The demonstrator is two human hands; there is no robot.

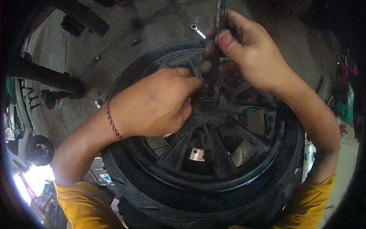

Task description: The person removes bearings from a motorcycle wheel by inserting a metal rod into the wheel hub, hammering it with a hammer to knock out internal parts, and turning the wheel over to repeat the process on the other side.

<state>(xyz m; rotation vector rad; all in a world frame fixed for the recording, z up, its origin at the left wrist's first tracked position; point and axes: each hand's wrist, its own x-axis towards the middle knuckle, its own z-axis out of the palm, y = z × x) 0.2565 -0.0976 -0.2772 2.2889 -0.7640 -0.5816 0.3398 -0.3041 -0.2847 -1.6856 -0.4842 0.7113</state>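
A black spoked wheel (219, 131) with its black tyre (133, 183) lies flat in front of me. My right hand (253, 49) is wrapped round a dark metal rod (220, 17) that rises above the wheel's far side. Smeared and dark, the rod's lower part seems to reach down toward the hub (209, 100). Just left of the hub, my left hand (156, 103) is closed with curled fingers. Its fingertips are partly hidden, and I cannot see what they hold there.
Beyond the wheel a shiny wrench (198, 31) lies on the dark floor (114, 42). Dark bars of a stand (49, 74) jut in from the left. A parked two-wheeler's small wheel (41, 150) shows at far left, and a green object (346, 108) at far right.
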